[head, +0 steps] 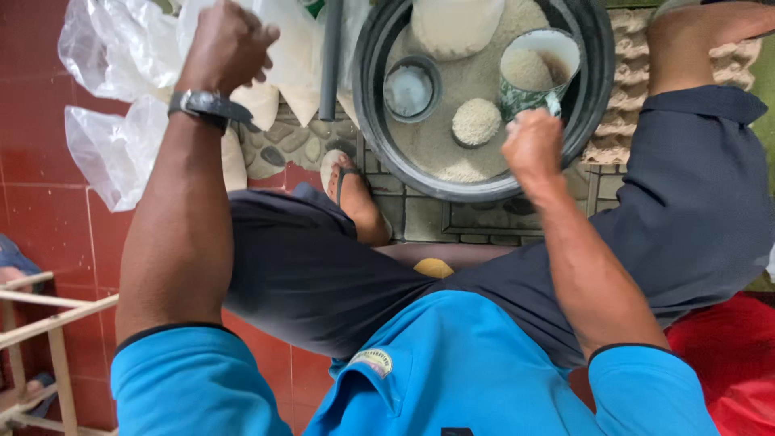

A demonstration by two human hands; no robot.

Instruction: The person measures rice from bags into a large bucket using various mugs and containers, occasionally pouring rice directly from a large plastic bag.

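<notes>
My right hand [531, 143] grips the handle of a green-and-white mug [534, 74] partly filled with pale grain, held over a round black basin [593, 97] of the same grain. A small round tin [410, 89] and a mound of grain [476, 121] sit in the basin. My left hand [228, 42] is closed on the edge of a clear plastic bag [282, 56] holding grain, up at the left. A dark watch sits on that wrist.
More clear plastic bags [113, 145] lie on the red tiled floor at left. A grey pipe [331, 56] stands beside the basin. My sandalled foot [351, 198] rests near the basin's rim. A wooden frame [48, 323] is at the lower left, red cloth [726, 355] at the lower right.
</notes>
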